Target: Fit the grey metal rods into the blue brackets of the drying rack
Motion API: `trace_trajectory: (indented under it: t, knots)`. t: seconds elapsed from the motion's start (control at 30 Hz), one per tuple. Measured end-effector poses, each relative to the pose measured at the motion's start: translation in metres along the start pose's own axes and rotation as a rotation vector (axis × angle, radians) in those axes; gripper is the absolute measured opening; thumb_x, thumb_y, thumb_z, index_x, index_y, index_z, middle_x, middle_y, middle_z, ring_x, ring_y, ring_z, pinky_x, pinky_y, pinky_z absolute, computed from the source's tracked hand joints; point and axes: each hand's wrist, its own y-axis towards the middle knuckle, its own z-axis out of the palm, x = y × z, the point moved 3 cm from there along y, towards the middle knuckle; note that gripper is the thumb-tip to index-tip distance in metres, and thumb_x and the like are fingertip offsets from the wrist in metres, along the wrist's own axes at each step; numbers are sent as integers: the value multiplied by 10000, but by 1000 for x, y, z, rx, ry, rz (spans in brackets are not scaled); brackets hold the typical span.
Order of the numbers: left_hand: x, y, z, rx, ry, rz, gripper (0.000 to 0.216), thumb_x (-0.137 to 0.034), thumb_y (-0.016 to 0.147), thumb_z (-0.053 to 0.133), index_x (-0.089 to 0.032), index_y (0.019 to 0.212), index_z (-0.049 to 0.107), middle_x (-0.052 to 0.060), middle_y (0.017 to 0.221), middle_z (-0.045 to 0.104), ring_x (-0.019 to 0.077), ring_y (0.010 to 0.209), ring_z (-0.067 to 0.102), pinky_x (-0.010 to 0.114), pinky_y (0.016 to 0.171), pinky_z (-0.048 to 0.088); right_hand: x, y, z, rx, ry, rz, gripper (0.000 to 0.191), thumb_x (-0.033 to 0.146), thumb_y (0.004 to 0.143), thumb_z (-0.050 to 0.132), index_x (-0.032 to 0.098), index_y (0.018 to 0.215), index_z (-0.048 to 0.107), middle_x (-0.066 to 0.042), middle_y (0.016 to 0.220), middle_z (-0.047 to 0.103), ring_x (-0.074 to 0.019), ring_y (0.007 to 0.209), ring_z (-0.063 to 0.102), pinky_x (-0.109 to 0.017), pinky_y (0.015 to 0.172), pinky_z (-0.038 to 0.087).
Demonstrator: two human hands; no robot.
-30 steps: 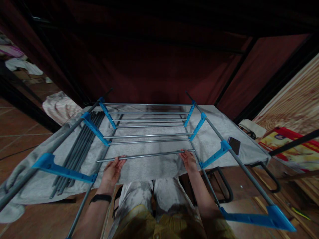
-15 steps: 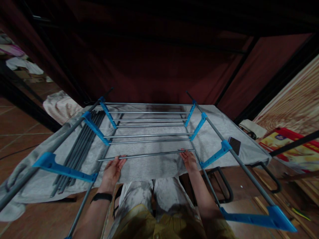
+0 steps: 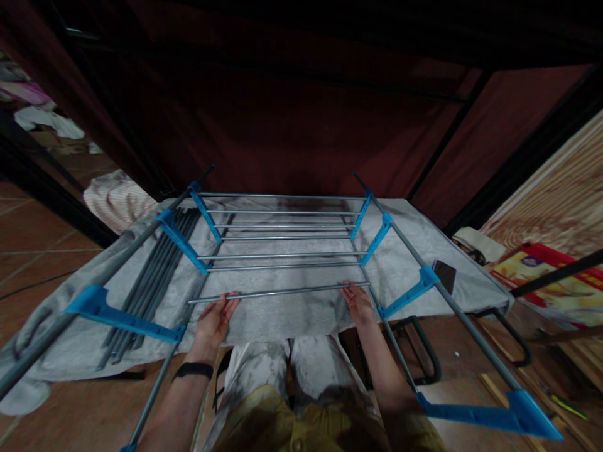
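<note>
Over the grey cloth (image 3: 282, 323), left hand (image 3: 217, 319) and right hand (image 3: 357, 302) pinch a rod (image 3: 287, 292) near its two ends, probably for balance, between the side poles (image 3: 409, 249).

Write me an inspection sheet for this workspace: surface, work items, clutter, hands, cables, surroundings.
Surface: gray cloth, wrinkled at the left.
Work items: metal tube rack with blue brackets; loose gray tubes side by side at left.
Clutter: smartphone on the cloth, right side.
Hands: left hand and right hand hold one metal rod near opposite ends.
Cables: thin dark cable on the tiled floor, left.
Surroundings: dark red backdrop behind; red-and-yellow package at right.
</note>
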Motion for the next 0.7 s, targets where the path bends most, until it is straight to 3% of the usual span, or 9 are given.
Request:
trace_trajectory:
  t: [0.33, 0.7]
  knots:
    - [-1, 2, -2, -46, -31, 9, 283, 61, 825, 605, -151, 647, 546, -11, 679, 706, 159, 686, 739, 401, 822, 645, -1, 1, -2, 2, 8, 2, 201, 212, 720, 769, 241, 655, 582, -20, 811, 762, -184, 821, 731, -385, 865, 604]
    - [2, 7, -5, 9, 4, 0, 250, 52, 835, 578, -132, 667, 589, 69, 770, 744, 209, 804, 766, 371, 820, 645, -2, 2, -3, -5, -11, 18, 134, 211, 727, 751, 242, 746, 622, -18, 840, 767, -186, 874, 734, -392, 916, 587]
